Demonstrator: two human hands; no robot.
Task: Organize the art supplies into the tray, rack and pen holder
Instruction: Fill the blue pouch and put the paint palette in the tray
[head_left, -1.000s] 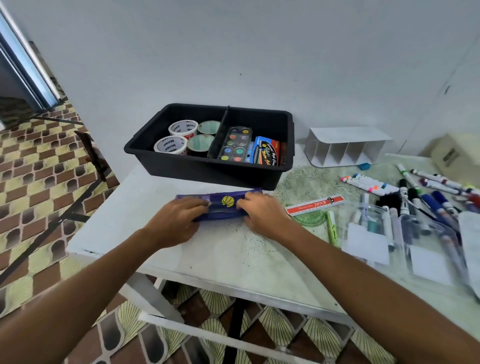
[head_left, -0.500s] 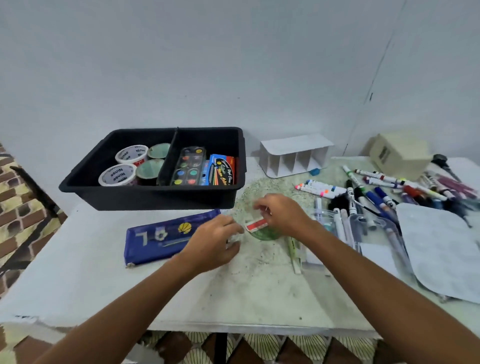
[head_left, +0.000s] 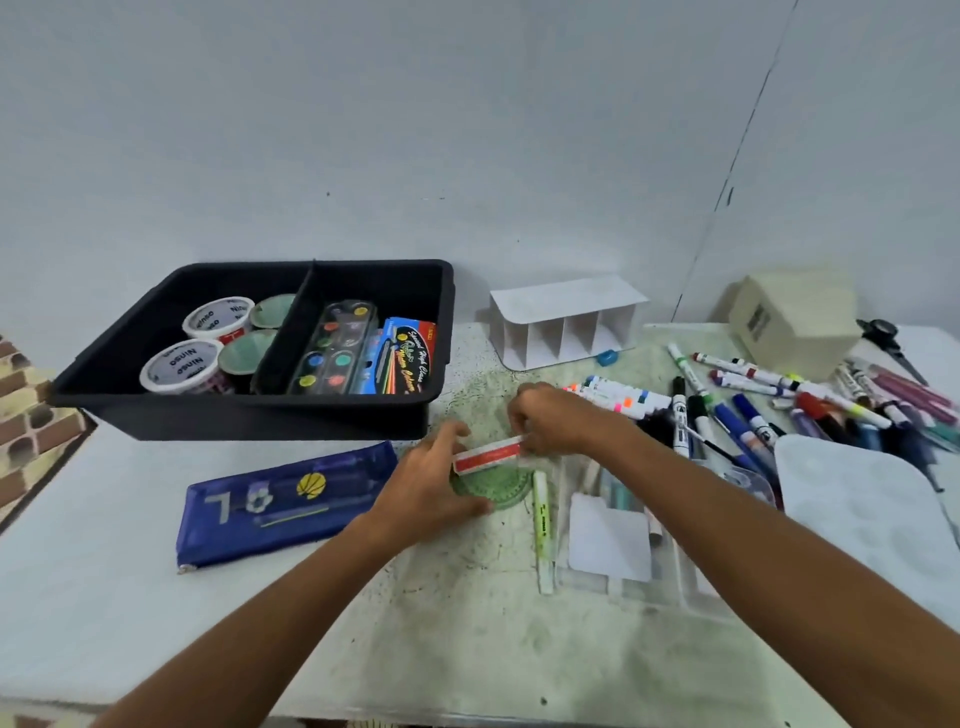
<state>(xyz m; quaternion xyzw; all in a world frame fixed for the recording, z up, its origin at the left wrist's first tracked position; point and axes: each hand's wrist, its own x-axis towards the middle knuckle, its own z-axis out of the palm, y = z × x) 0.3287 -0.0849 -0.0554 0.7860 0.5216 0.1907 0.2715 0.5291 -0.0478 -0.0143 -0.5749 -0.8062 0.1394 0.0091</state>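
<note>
Landmark for us: black tray (head_left: 249, 415) at table's back left, holding tape rolls (head_left: 179, 366) in left half, paint set (head_left: 332, 348) in right half. Blue pencil case (head_left: 285, 501) flat just in front of tray. Right of case, our left hand (head_left: 431, 493) pinches left end of red-and-white ruler (head_left: 488, 454); our right hand (head_left: 558, 418) pinches its right end. Ruler sits between both hands, above green protractor (head_left: 498, 491). White rack (head_left: 563, 322) right of tray. Markers (head_left: 727, 410) heaped further right.
</note>
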